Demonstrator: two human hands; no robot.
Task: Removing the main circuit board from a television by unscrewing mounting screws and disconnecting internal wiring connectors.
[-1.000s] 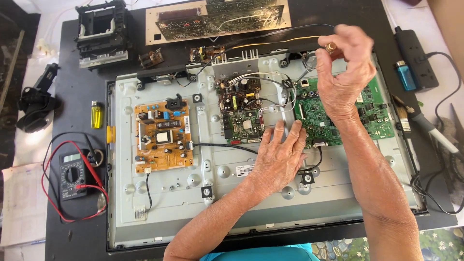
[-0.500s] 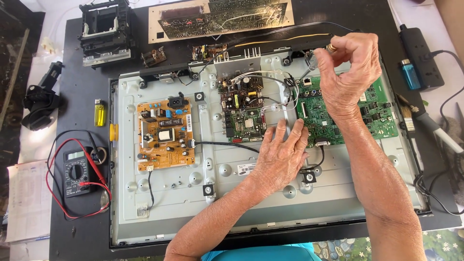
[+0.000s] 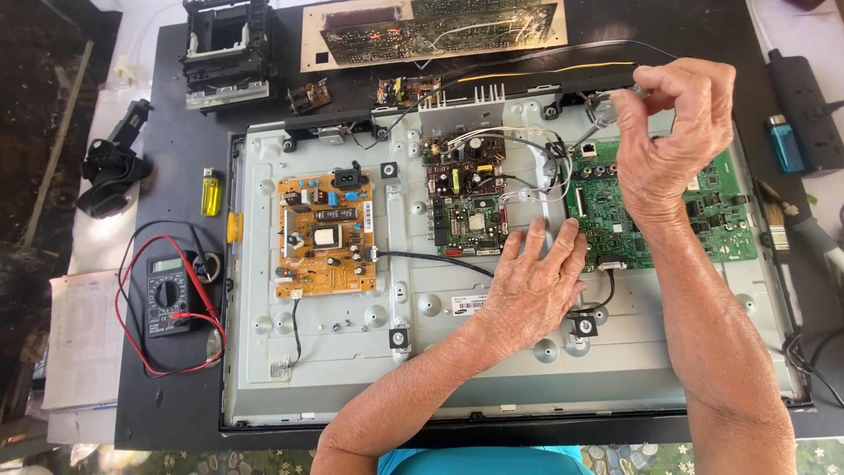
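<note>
While pinched, the screwdriver [image 3: 605, 121] slants down-left toward the green board [image 3: 668, 211].

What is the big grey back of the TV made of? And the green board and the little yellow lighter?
The TV back panel looks like pressed sheet metal: dull silver-grey, with stamped round bumps and folded edges. The green board under the right hand looks like rigid circuit board with a glossy green coating and tiny soldered parts. The yellow lighter seems see-through plastic with a metal top.
</note>
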